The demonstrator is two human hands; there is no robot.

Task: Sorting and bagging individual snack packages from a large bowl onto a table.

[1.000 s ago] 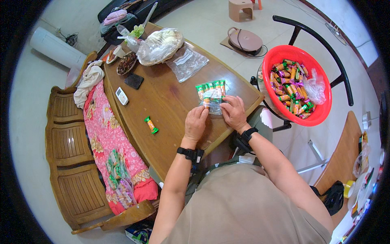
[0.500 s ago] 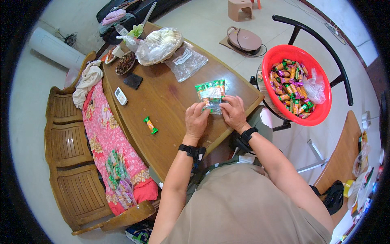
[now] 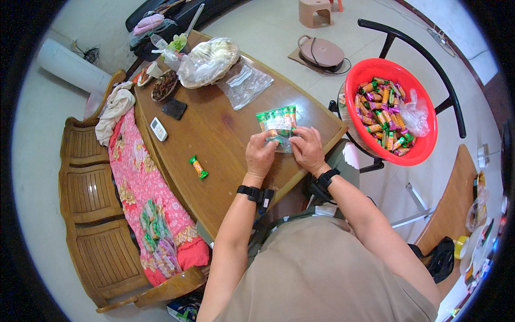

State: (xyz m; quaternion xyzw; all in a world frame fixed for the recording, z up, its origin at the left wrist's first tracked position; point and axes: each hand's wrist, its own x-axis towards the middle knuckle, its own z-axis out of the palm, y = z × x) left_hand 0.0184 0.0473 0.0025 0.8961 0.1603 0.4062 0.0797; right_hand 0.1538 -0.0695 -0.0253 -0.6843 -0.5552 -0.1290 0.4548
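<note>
A clear plastic bag [image 3: 279, 122] lies on the wooden table [image 3: 230, 155], with several green and orange wrapped snacks side by side inside it and a white label across its top. My left hand [image 3: 260, 155] pinches the near left part of the bag's open-looking end. On the near right part, my right hand [image 3: 307, 148] has its fingers closed on the plastic too. A single wrapped snack [image 3: 198, 167] lies loose on the table, left of my left hand.
A red basin [image 3: 354, 102] full of wrapped snacks stands on a chair at the right. Beyond my hands lie an empty plastic bag [image 3: 245, 86] and a basket [image 3: 209, 61]. A white remote-like device [image 3: 159, 129] and a dark flat object [image 3: 174, 108] are at the left. Filled bags [image 3: 155, 228] rest on the bench.
My left hand has shifted slightly right, closer to my right hand along the bag's near edge. The bag stays in about the same place.
</note>
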